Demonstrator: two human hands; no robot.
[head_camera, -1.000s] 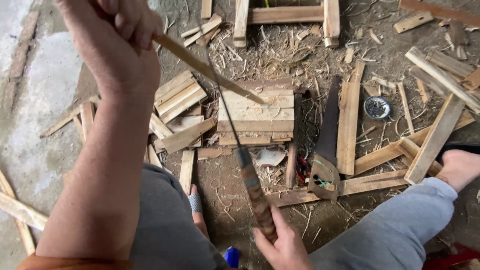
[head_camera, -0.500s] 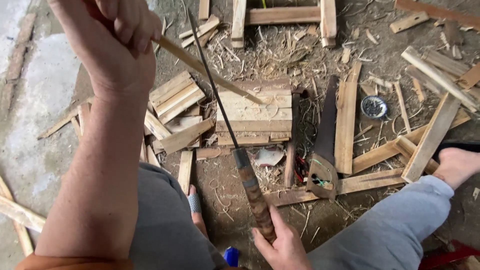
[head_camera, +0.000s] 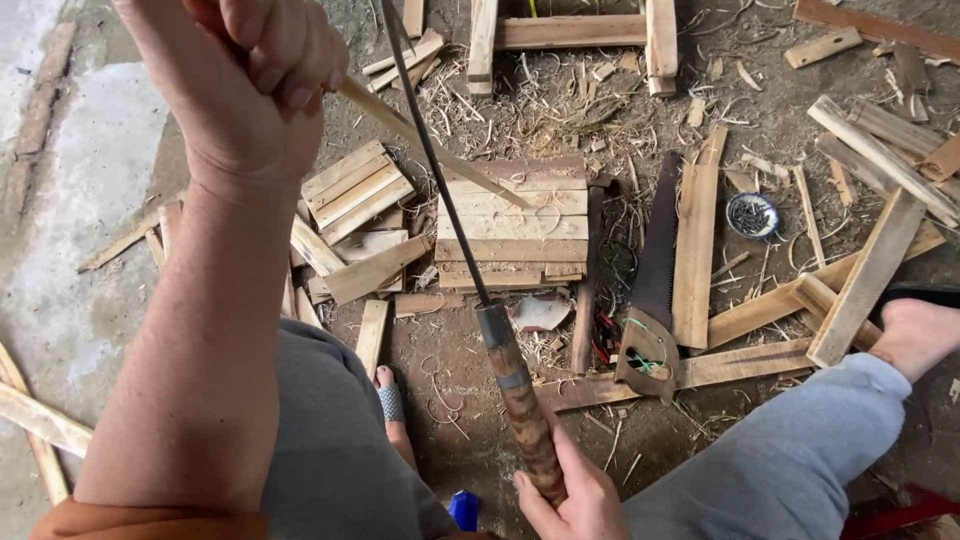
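The left hand stays fisted on the thin wooden stick, which slants down-right over the block of stacked slats. Since a second ago the long knife has swung up: its blade now crosses the stick, tip toward the top edge, long axis steep. The right hand is clamped around its banded handle. A handsaw lies alongside.
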